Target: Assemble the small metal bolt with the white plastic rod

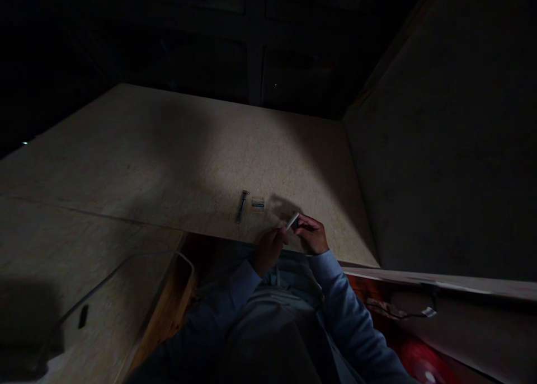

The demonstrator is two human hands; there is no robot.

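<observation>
My left hand [268,251] is closed on the lower end of a small pale, flat stick-like object [292,221], above the table's front edge. The fingers of my right hand [312,236] close around a small dark piece against that object's upper end. Dim light hides what kind of thing it is. To the left of my hands lies a razor [241,207], its head pointing away from me. Beside it on the right sits a small clear case [258,204] with a teal strip, apart from both hands.
The pale marbled table [235,143] meets a dark wall panel [440,149] on the right. A light cable [126,258] runs over the left surface, near a small black object [83,317]. Something red [428,361] is low at the right.
</observation>
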